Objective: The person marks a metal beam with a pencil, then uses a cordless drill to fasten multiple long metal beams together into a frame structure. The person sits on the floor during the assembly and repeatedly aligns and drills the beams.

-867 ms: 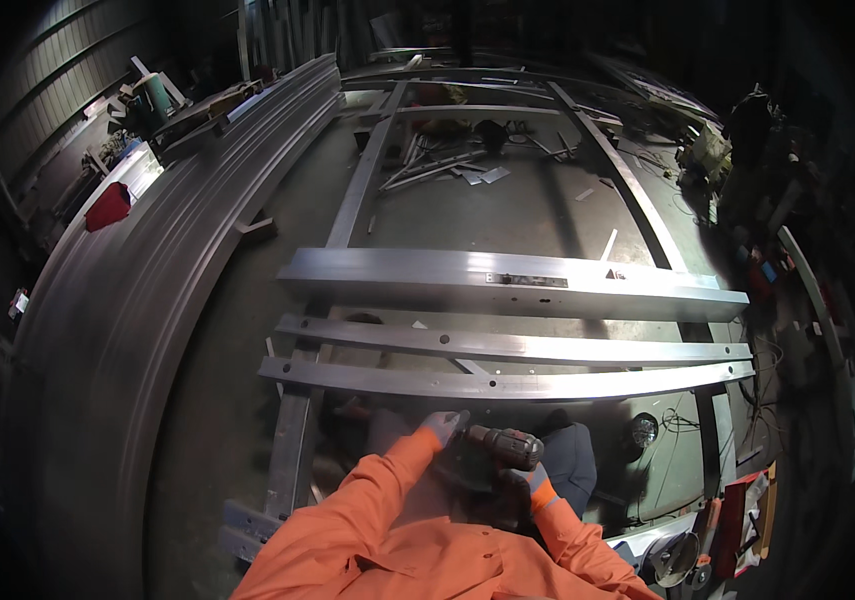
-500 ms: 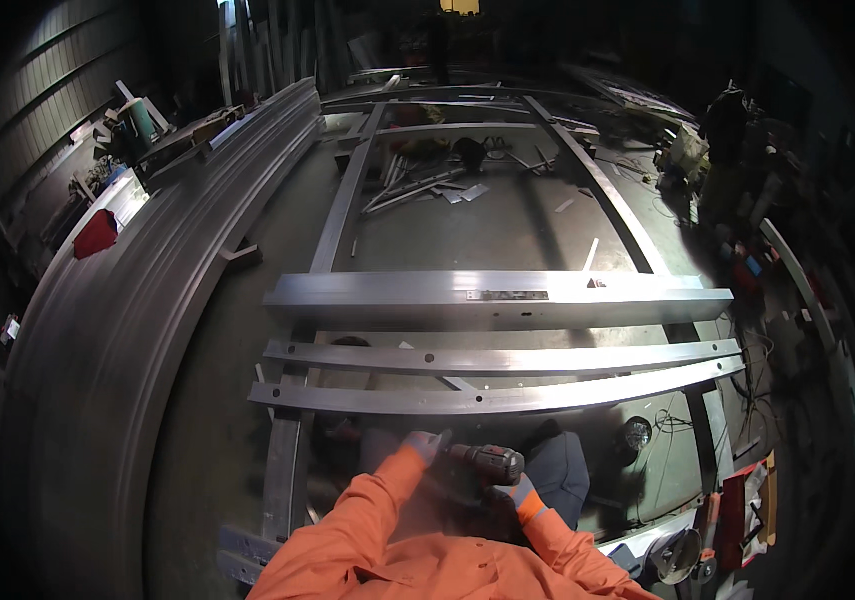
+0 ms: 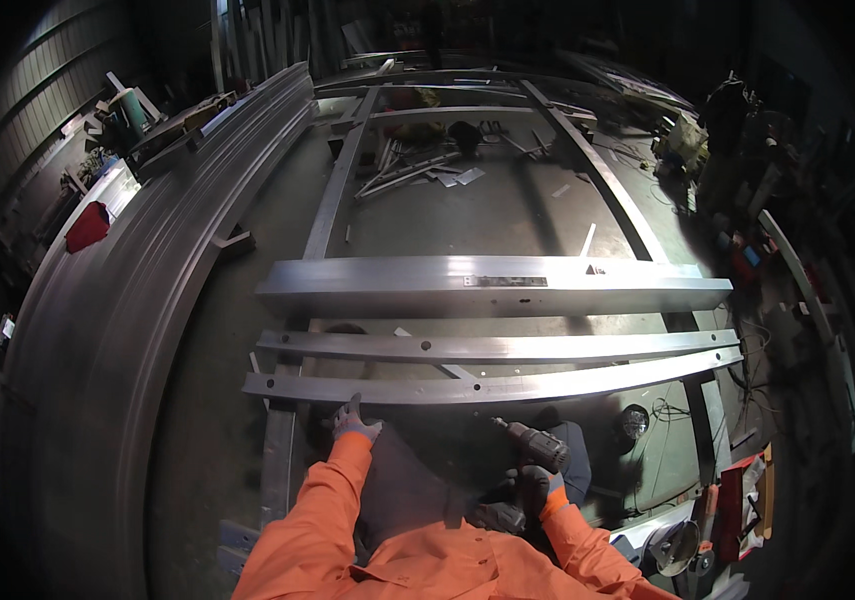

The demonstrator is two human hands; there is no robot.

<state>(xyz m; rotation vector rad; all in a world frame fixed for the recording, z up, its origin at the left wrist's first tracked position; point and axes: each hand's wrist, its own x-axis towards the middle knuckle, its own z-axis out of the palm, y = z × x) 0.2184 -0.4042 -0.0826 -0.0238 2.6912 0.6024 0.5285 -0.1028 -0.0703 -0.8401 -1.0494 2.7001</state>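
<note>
Grips the drill [image 3: 544, 448] in the right hand [image 3: 535, 484], closed around its handle, with the tip pointing to 10 o'clock, apart from the near bar [image 3: 397, 388]. Reaches to 12 o'clock with the left hand [image 3: 357, 424], wide between thumb and finger, with nothing visible in its grasp; cannot tell whether touching the bar's left end.

Could shove the near bar askew on the rails [image 3: 335, 200] by pressing from 6 o'clock, if resting loose there as seems likely. Could then knock it into the far bar [image 3: 507, 348], just beside it at 12 o'clock.

Could skid off the metal with the drill if set at a slant or wide of the hole [image 3: 476, 387]. Might catch the leg [image 3: 577, 462], at 4 o'clock from the drill, through a low swing. Might also snag the cord [image 3: 671, 408], between 2 and 3 o'clock, by stepping that way.
</note>
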